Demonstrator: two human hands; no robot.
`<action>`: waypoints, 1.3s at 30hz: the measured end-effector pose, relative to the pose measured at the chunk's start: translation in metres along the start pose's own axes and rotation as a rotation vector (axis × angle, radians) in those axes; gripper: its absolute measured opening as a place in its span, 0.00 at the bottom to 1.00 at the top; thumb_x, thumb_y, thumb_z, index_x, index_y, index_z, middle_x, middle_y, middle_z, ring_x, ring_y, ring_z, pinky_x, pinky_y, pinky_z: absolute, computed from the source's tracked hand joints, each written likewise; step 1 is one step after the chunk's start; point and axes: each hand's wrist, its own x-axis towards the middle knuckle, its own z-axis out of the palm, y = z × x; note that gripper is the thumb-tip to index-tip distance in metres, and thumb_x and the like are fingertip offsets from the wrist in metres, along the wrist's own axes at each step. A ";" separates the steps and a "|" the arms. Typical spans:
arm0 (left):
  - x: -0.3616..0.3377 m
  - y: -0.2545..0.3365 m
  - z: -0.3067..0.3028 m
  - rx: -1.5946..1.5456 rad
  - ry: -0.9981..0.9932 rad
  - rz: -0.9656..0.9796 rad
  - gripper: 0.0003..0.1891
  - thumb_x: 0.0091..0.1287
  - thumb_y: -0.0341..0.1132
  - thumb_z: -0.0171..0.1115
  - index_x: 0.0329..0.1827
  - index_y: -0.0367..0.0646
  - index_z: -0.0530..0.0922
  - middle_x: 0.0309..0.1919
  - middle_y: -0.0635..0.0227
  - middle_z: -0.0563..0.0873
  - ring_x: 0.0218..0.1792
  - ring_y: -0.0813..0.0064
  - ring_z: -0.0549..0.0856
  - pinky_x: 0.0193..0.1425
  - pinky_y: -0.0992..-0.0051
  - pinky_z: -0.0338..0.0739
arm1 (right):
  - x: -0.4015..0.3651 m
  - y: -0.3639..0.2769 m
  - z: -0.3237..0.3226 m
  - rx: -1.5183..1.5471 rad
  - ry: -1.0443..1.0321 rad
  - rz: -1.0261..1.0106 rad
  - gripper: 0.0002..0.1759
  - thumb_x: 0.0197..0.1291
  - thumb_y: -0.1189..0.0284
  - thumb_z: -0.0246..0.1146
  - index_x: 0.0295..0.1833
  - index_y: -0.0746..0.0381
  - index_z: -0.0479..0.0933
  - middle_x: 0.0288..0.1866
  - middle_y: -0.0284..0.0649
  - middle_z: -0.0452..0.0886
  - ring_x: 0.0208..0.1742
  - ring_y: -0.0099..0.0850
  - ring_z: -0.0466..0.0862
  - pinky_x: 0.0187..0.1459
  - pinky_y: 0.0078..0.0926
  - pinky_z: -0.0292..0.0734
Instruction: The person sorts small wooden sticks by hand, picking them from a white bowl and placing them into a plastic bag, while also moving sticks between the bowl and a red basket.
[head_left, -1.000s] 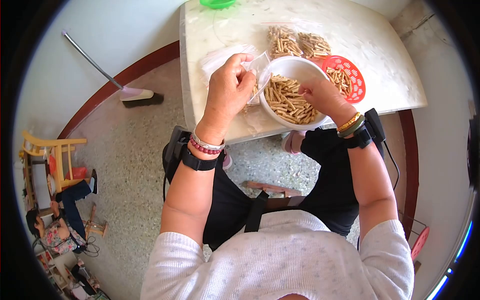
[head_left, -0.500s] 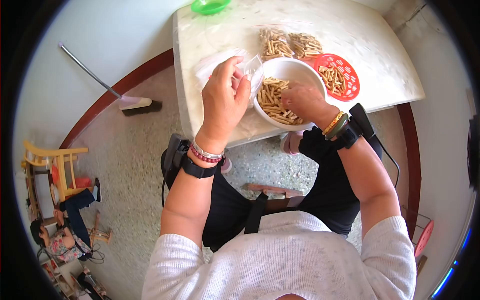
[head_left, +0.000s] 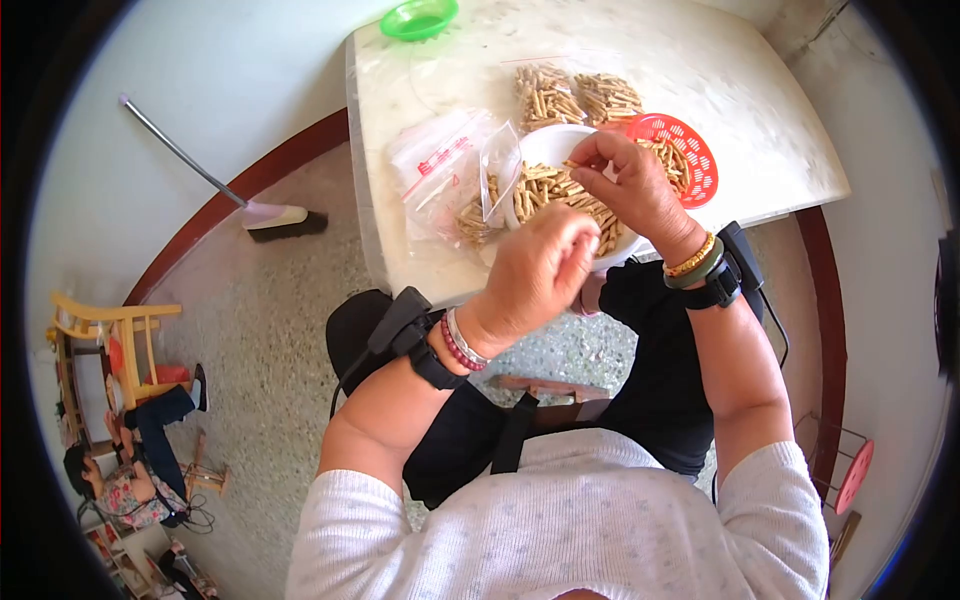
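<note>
A white bowl of short tan sticks stands at the table's near edge. Over its near left rim is my left hand, fingers curled; what they hold, if anything, is too small to tell. My right hand is over the bowl's right side, thumb and forefinger pinching a small tan stick. Left of the bowl, an open clear bag with some sticks inside rests on the table. Flat bags with red print lie beside it.
Two filled bags and a red basket of sticks lie behind the bowl on the table. A green dish is at the far left. A broom leans at the wall; another person sits at lower left.
My left hand has let go of the clear bag and moved right and nearer me, to the bowl's rim. My right hand has risen out of the sticks with one pinched.
</note>
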 end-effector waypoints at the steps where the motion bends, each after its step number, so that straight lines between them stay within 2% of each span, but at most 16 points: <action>1: 0.001 -0.004 0.000 -0.038 0.040 -0.146 0.04 0.67 0.27 0.60 0.42 0.36 0.77 0.33 0.66 0.81 0.27 0.81 0.80 0.29 0.79 0.74 | 0.000 -0.002 -0.002 0.014 0.001 -0.035 0.07 0.57 0.76 0.68 0.40 0.64 0.79 0.34 0.31 0.80 0.39 0.23 0.79 0.44 0.24 0.75; 2: 0.002 -0.009 -0.001 -0.071 0.069 -0.189 0.05 0.70 0.28 0.60 0.44 0.36 0.77 0.32 0.70 0.80 0.25 0.89 0.75 0.27 0.86 0.70 | -0.001 -0.002 -0.002 0.015 0.006 -0.033 0.07 0.57 0.76 0.68 0.40 0.64 0.79 0.34 0.31 0.80 0.39 0.23 0.79 0.44 0.24 0.75; 4: 0.004 -0.015 -0.004 -0.244 0.103 -0.351 0.06 0.70 0.28 0.60 0.46 0.35 0.76 0.33 0.71 0.80 0.24 0.91 0.74 0.27 0.87 0.71 | -0.002 -0.001 0.000 0.048 0.050 -0.175 0.08 0.56 0.77 0.68 0.41 0.64 0.78 0.36 0.34 0.79 0.41 0.25 0.80 0.47 0.24 0.76; 5: 0.004 -0.017 -0.005 -0.213 0.122 -0.342 0.09 0.70 0.27 0.60 0.50 0.35 0.75 0.34 0.70 0.80 0.25 0.91 0.74 0.28 0.88 0.71 | -0.003 -0.003 0.000 0.038 0.045 -0.187 0.09 0.55 0.78 0.69 0.41 0.64 0.78 0.36 0.35 0.78 0.42 0.26 0.80 0.48 0.23 0.77; 6: 0.005 -0.016 -0.007 -0.212 0.121 -0.343 0.09 0.70 0.27 0.60 0.50 0.35 0.75 0.34 0.70 0.80 0.25 0.91 0.74 0.28 0.88 0.71 | -0.004 -0.005 0.000 0.040 0.045 -0.187 0.09 0.55 0.78 0.69 0.41 0.64 0.78 0.36 0.35 0.78 0.42 0.26 0.80 0.48 0.23 0.77; 8: 0.008 -0.012 -0.009 -0.232 0.167 -0.311 0.12 0.70 0.27 0.60 0.53 0.35 0.74 0.34 0.69 0.80 0.25 0.91 0.75 0.28 0.88 0.71 | -0.005 -0.008 0.000 0.025 0.080 -0.269 0.08 0.53 0.76 0.69 0.38 0.63 0.78 0.33 0.39 0.81 0.37 0.32 0.84 0.42 0.28 0.78; 10: 0.007 -0.014 -0.008 -0.207 0.157 -0.300 0.14 0.69 0.27 0.61 0.55 0.35 0.73 0.35 0.68 0.81 0.25 0.90 0.75 0.29 0.88 0.72 | -0.007 -0.011 0.001 0.031 0.083 -0.278 0.08 0.52 0.76 0.69 0.37 0.63 0.78 0.33 0.39 0.81 0.36 0.31 0.84 0.41 0.27 0.79; 17: 0.006 -0.020 -0.006 -0.149 0.182 -0.279 0.09 0.69 0.26 0.62 0.50 0.34 0.76 0.34 0.71 0.82 0.27 0.89 0.78 0.30 0.87 0.72 | -0.009 -0.017 0.001 0.125 0.028 -0.276 0.09 0.52 0.78 0.70 0.38 0.63 0.78 0.31 0.37 0.80 0.34 0.28 0.84 0.37 0.24 0.79; 27: 0.008 -0.015 -0.012 -0.093 0.169 -0.284 0.05 0.70 0.28 0.61 0.44 0.36 0.77 0.28 0.74 0.80 0.25 0.90 0.76 0.29 0.88 0.70 | -0.012 -0.022 0.002 0.187 -0.051 -0.282 0.12 0.52 0.77 0.72 0.40 0.63 0.77 0.33 0.37 0.82 0.34 0.26 0.83 0.38 0.23 0.79; 30: 0.009 -0.011 -0.016 -0.247 0.214 -0.290 0.05 0.71 0.29 0.60 0.43 0.36 0.77 0.26 0.75 0.80 0.23 0.89 0.75 0.28 0.88 0.70 | -0.011 -0.021 -0.002 0.181 -0.024 -0.317 0.11 0.56 0.74 0.71 0.43 0.63 0.78 0.34 0.36 0.82 0.36 0.25 0.82 0.41 0.23 0.78; 33: 0.009 -0.003 -0.023 -0.349 0.265 -0.300 0.04 0.71 0.28 0.60 0.40 0.35 0.76 0.26 0.73 0.80 0.24 0.89 0.76 0.27 0.86 0.71 | -0.009 -0.015 -0.010 0.438 0.051 -0.253 0.13 0.62 0.66 0.65 0.46 0.64 0.78 0.36 0.33 0.81 0.43 0.24 0.79 0.50 0.25 0.72; 36: 0.007 0.000 -0.024 -0.377 0.313 -0.283 0.06 0.70 0.29 0.61 0.41 0.35 0.76 0.25 0.73 0.80 0.22 0.88 0.75 0.27 0.87 0.71 | -0.012 -0.012 -0.013 0.540 0.052 -0.167 0.13 0.62 0.67 0.65 0.46 0.64 0.78 0.38 0.33 0.81 0.43 0.24 0.78 0.52 0.25 0.71; 39: 0.007 0.001 -0.027 -0.388 0.336 -0.267 0.06 0.71 0.29 0.61 0.40 0.35 0.75 0.25 0.73 0.80 0.22 0.89 0.75 0.27 0.87 0.71 | -0.011 -0.015 -0.014 0.503 -0.010 -0.217 0.11 0.60 0.69 0.67 0.44 0.64 0.78 0.39 0.31 0.80 0.42 0.23 0.77 0.52 0.23 0.70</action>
